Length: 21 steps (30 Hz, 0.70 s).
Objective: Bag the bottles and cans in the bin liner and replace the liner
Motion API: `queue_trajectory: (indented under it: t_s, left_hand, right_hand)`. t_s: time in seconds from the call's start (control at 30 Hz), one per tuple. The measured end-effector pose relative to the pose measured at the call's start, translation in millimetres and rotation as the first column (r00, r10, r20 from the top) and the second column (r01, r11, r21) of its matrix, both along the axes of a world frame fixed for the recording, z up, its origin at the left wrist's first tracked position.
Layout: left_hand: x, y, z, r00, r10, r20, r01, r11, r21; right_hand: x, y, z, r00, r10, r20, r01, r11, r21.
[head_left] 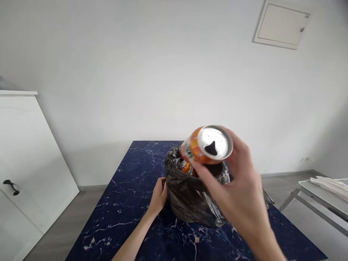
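An orange drink can [208, 144] is gripped in my right hand [241, 188], tilted so that its silver top and opened mouth face me. It is held above a black plastic bag [187, 201] that stands with its mouth open on the table. Inside the bag rests another orange can [185, 166], its silver top showing at the left. My left hand [159, 195] is at the bag's left side, fingers curled at its edge; the fingertips are partly hidden by the plastic.
The dark blue marble-patterned table [119, 210] reaches back toward a white wall [122, 72]. A white cabinet [29, 163] with a black handle stands on the left. At the right is a grey metal-framed stand [320, 199] with white cloth on it.
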State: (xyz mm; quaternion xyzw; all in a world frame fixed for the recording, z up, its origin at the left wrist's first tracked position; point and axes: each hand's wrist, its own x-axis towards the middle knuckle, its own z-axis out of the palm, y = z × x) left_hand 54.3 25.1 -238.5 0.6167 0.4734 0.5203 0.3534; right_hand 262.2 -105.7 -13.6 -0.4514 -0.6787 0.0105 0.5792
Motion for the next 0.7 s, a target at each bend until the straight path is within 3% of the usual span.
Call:
queue_trajectory:
  t_s: [0.1, 0.23, 0.5, 0.6, 0.7]
  left_hand:
    - [-2.0, -0.7, 3.0, 1.000, -0.018, -0.008, 0.017, 0.999, -0.028]
    - [-3.4, -2.5, 5.2, 1.000, -0.021, -0.010, 0.021, 0.999, -0.035]
    - [-3.1, -2.8, 6.7, 1.000, -0.009, -0.004, 0.009, 0.999, -0.042]
    - [-3.5, -4.4, 7.9, 1.000, -0.010, -0.001, 0.010, 0.998, -0.060]
    - [-5.2, -8.3, 8.4, 1.000, -0.019, 0.003, 0.019, 0.998, -0.066]
  right_hand:
    - [32.1, 19.7, -0.2, 0.989, -0.096, 0.113, 0.106, 0.991, -0.084]
    - [48.0, 27.8, -8.6, 0.967, -0.019, 0.253, 0.077, 0.973, -0.218]
    - [63.9, -7.3, -17.7, 0.997, -0.071, 0.008, 0.072, 0.986, -0.148]
    - [73.7, -8.8, -37.5, 0.992, -0.095, -0.083, 0.076, 0.976, -0.206]
    - [86.1, -5.0, -71.3, 0.966, -0.152, -0.208, 0.086, 0.951, -0.297]
